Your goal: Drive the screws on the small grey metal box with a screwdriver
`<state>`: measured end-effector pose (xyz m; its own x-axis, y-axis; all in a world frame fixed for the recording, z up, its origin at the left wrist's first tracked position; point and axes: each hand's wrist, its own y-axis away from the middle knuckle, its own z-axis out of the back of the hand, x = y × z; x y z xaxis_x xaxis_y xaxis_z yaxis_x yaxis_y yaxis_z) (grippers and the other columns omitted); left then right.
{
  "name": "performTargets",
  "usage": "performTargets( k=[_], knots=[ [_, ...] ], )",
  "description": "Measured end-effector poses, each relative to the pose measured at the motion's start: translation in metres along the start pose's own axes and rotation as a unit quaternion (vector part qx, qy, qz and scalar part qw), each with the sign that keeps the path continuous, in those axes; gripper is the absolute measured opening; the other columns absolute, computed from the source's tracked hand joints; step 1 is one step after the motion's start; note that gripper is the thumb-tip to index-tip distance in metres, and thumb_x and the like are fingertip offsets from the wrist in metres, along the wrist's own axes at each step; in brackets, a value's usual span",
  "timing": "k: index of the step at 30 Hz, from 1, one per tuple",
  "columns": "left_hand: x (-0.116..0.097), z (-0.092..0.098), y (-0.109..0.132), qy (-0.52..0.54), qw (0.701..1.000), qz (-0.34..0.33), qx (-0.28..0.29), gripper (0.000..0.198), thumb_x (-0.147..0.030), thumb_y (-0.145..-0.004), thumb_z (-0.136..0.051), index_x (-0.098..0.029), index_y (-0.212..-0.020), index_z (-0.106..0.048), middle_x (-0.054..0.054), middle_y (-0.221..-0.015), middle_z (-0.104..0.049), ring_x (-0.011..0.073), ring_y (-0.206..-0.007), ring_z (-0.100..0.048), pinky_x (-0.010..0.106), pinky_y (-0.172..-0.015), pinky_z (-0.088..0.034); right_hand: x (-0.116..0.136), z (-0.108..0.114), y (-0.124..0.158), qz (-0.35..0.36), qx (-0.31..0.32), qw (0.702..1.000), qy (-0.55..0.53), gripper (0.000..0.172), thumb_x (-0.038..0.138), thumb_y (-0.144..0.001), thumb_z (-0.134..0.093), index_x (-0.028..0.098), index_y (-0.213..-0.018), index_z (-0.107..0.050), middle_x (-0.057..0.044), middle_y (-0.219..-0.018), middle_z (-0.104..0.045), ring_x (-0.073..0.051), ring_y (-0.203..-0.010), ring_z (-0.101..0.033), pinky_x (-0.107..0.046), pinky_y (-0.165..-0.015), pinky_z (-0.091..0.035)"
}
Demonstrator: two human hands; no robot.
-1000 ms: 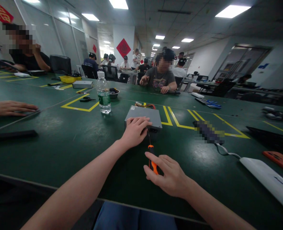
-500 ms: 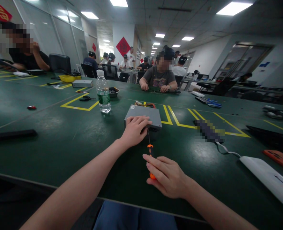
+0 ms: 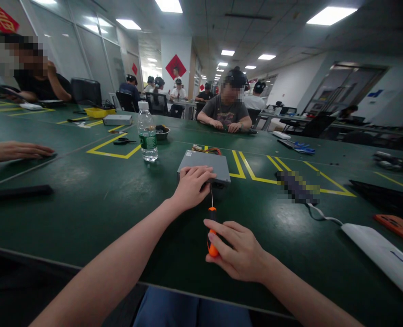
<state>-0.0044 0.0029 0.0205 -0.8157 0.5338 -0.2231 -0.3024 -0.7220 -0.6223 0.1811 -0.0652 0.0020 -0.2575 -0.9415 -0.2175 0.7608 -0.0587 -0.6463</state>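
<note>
A flat grey metal box (image 3: 208, 162) lies on the green table (image 3: 95, 200) in front of me, with coloured wires at its far edge. My left hand (image 3: 191, 185) rests palm down on its near left corner. My right hand (image 3: 237, 250) grips the orange-and-black handle of a screwdriver (image 3: 211, 229), whose thin shaft points toward the near side of the box, close to my left thumb.
A water bottle (image 3: 147, 132) stands left of the box. A white device (image 3: 380, 252) with a cable and an orange item (image 3: 397, 226) lie at right. A black bar (image 3: 15, 191) lies at left, near another person's hand (image 3: 15, 150). Other people sit across the table.
My right hand has shifted its grip on the screwdriver handle, which has turned slightly. Another person's hand at the left left the table and came back. My left hand stays on the box.
</note>
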Motion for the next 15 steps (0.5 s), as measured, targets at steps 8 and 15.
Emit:
performTargets(
  k=[8,15],
  knots=[
    [0.0022,-0.0021,0.0003,0.003,1.0,-0.004,-0.006,0.029,-0.017,-0.084,-0.046,-0.027,-0.108,-0.056,0.001,-0.127,-0.056,0.0194,-0.12,-0.046,0.04,-0.096,-0.027,-0.0008,0.0056,-0.0055,-0.016,0.043,0.999,-0.026,0.03,0.03,-0.092,-0.04,0.011,-0.113,-0.05,-0.019,-0.109,-0.06,-0.021,-0.102,-0.059,-0.032,-0.077,-0.051],
    [0.0015,-0.0011,0.0002,0.001,1.0,-0.003,-0.001,0.028,-0.018,-0.084,-0.046,-0.027,-0.108,-0.056,0.0,-0.127,-0.056,0.019,-0.12,-0.045,0.039,-0.096,-0.027,0.0002,0.0019,-0.0006,-0.005,-0.01,1.0,-0.011,0.02,0.027,-0.087,-0.051,0.011,-0.099,-0.052,-0.02,-0.107,-0.062,-0.019,-0.085,-0.063,-0.032,-0.072,-0.051]
  ],
)
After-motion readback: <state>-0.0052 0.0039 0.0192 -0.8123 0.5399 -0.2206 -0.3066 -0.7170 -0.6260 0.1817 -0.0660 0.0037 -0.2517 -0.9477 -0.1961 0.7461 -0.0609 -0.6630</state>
